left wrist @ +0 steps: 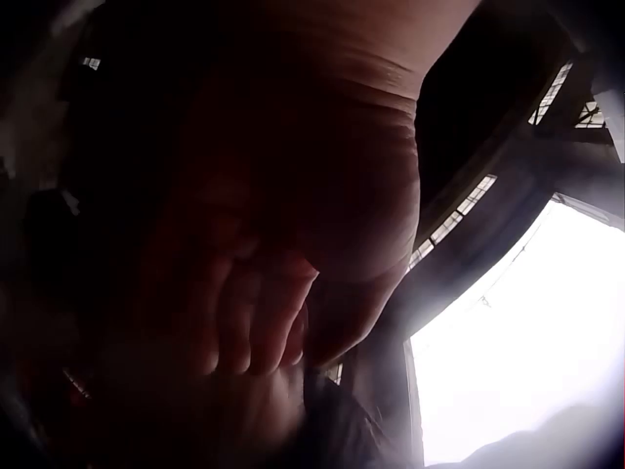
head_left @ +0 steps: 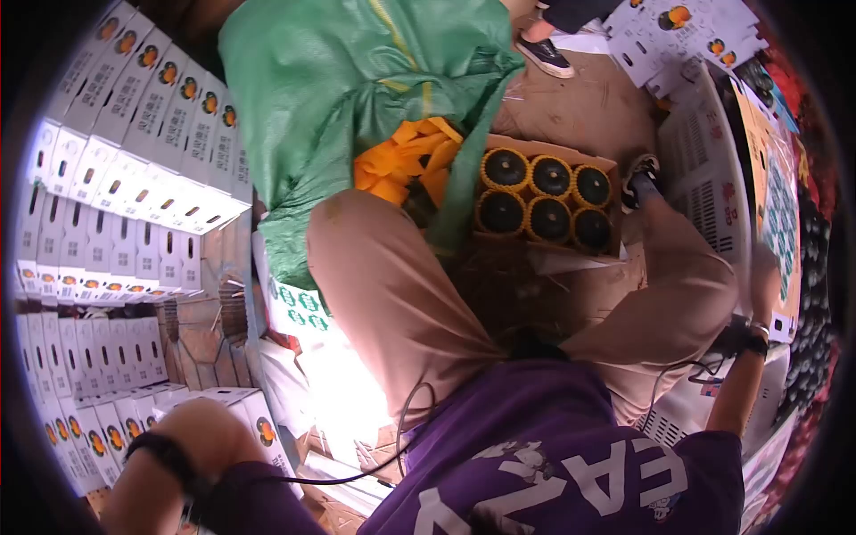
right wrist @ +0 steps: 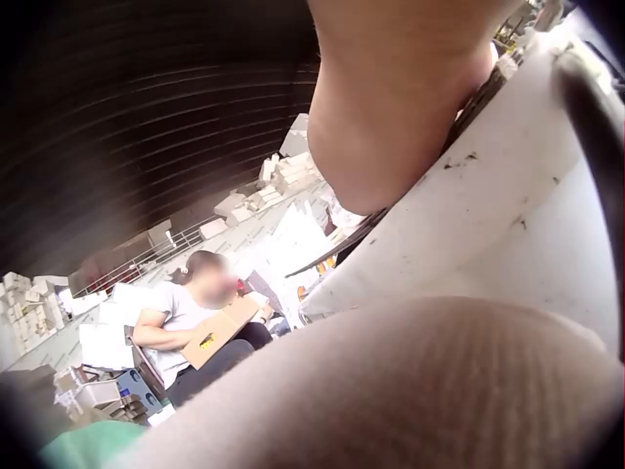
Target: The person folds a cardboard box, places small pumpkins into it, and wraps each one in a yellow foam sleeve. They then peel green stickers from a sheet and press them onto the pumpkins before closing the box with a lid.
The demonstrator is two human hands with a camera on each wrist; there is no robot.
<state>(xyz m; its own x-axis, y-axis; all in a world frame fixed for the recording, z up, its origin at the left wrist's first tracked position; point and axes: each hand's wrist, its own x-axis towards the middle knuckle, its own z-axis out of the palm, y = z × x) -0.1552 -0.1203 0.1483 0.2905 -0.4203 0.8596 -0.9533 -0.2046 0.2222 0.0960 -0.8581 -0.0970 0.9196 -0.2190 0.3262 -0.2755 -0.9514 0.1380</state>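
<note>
At the head view's lower left my bent left arm (head_left: 201,432) wears a black strap, its hand beyond the frame. The left wrist view shows that left hand (left wrist: 264,303) in deep shadow, fingers lying fairly straight, tips against a skin-like surface (left wrist: 264,405); nothing shows in its grasp. On the right, my right hand (head_left: 765,276) rests at the upper edge of a white crate (head_left: 704,169), close to a cardboard sheet (head_left: 758,152). The right wrist view shows my right hand (right wrist: 391,127) at the rim; its fingers are hidden.
Between my legs stands an open carton (head_left: 544,250) with several dark round fruits (head_left: 551,176) in yellow foam nets. Beside it, a green sack (head_left: 339,80) holds orange foam pieces (head_left: 406,156). White boxes (head_left: 134,116) are stacked left. A seated person (right wrist: 190,308) holds a cardboard box (right wrist: 223,334).
</note>
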